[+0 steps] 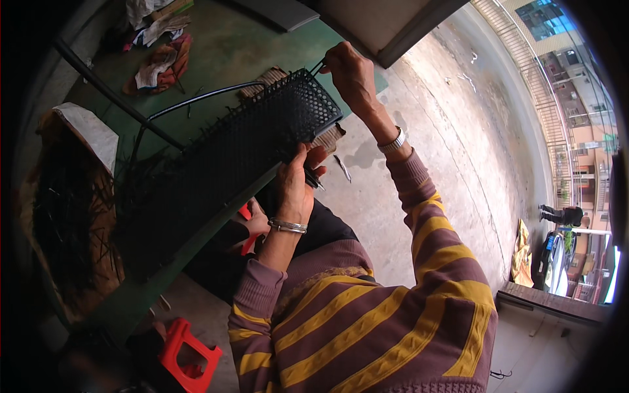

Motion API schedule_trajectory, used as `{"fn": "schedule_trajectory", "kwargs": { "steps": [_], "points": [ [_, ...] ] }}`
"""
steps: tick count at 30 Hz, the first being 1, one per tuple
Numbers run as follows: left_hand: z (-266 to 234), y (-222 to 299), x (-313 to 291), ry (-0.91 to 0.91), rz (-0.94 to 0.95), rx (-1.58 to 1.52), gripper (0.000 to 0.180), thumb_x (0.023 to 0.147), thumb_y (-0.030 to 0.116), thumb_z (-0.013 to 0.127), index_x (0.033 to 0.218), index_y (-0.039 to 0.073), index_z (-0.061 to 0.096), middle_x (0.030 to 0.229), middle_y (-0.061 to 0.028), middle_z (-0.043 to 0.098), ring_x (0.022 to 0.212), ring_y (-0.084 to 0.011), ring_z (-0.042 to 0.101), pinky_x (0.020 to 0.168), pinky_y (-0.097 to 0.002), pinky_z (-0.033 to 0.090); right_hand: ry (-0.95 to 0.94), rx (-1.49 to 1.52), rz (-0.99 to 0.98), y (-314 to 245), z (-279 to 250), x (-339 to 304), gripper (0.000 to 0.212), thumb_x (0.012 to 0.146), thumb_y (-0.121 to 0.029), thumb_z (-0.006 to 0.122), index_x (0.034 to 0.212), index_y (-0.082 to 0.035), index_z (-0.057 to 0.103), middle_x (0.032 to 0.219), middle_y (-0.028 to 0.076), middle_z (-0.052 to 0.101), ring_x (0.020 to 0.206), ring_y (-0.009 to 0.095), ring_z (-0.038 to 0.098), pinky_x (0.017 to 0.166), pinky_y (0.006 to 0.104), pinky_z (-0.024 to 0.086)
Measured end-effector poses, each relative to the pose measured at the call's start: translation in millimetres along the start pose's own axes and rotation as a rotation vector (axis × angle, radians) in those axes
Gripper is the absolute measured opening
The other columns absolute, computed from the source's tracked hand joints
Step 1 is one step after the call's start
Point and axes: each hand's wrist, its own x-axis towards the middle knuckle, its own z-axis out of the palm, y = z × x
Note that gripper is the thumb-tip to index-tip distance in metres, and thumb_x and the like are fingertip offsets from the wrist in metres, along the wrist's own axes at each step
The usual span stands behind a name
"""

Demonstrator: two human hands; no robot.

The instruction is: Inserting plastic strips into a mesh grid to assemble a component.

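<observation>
A black panel [262, 121] with a honeycomb-like mesh at its right end lies over a green table, with many loose strip ends sticking out along its far edge. At its far right corner my right hand [352, 73] pinches a thin black strip [318, 67] that runs to the panel's edge. My left hand [296, 187] is by the near edge, its thumb upright against the panel. The fingers of that hand curl around a dark tool [313, 177] with a metal tip; its exact kind is partly hidden.
Folded cardboard [329, 139] sits under the panel. A cardboard box [98, 223] of black strips is at the left, with a curved black metal frame [190, 101] nearby. Gloves and rags [159, 69] lie far left. A red plastic stool [171, 347] stands below. A person [565, 215] is distant right.
</observation>
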Motion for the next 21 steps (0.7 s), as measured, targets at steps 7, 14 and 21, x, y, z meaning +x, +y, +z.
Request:
{"fn": "schedule_trajectory", "kwargs": {
  "steps": [7, 14, 21],
  "points": [
    [4, 2, -3, 0.062, -0.069, -0.071, 0.017, 0.095, 0.023, 0.057, 0.106, 0.010, 0.063, 0.096, -0.0071, 0.069, 0.090, -0.0164, 0.067, 0.074, -0.0363, 0.056, -0.059, -0.104, 0.015, 4, 3, 6, 0.011, 0.091, -0.008, 0.055, 0.085, 0.000, 0.058, 0.071, 0.011, 0.068, 0.069, 0.020, 0.071, 0.061, 0.0294, 0.053],
    [-4, -1, 0, 0.017, -0.017, -0.060, 0.014, 0.095, 0.021, 0.058, 0.103, 0.010, 0.061, 0.081, -0.0039, 0.063, 0.068, -0.0106, 0.056, 0.053, -0.0266, 0.044, -0.119, -0.150, -0.039, 19, 20, 2, 0.012, 0.091, -0.011, 0.053, 0.085, -0.001, 0.057, 0.071, 0.011, 0.067, 0.068, 0.022, 0.069, 0.063, 0.0319, 0.052],
    [3, 1, -7, 0.004, 0.022, -0.073, 0.018, 0.096, 0.024, 0.058, 0.102, 0.007, 0.060, 0.073, -0.0017, 0.056, 0.057, -0.0097, 0.047, 0.047, -0.0225, 0.033, -0.214, -0.205, -0.059, 26, 28, 8, 0.012, 0.088, -0.014, 0.056, 0.084, -0.003, 0.060, 0.072, 0.013, 0.067, 0.065, 0.027, 0.066, 0.062, 0.0361, 0.050]
  ]
}}
